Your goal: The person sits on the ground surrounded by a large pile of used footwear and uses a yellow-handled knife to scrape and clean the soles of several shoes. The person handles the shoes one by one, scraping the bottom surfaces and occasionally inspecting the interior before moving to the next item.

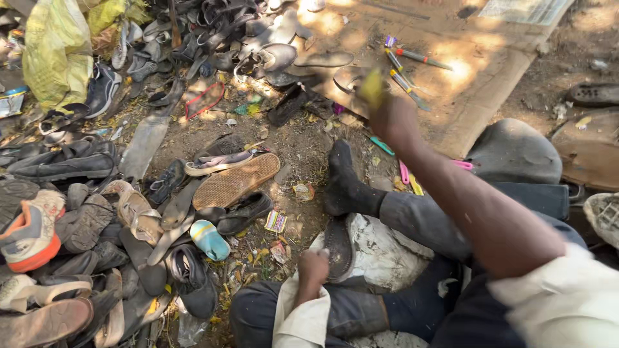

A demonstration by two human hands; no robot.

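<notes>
Keep your left hand clamped on the dark sole resting on your lap, just beside your knuckles. Your right hand, raised ahead, grips a blurred yellow tool; bring it down steadily onto the sole.

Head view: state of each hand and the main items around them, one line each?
Right hand: raised, gripping a blurred yellow object.
Left hand: closed, pressing on the dark shoe sole.
Dark shoe sole: held against the lap, lying flat.
Tan sole: lying loose on the dirt, tread side up.
Hand tools: lying on the cardboard, untouched.
Pile of shoes: heaped, unsorted.
</notes>
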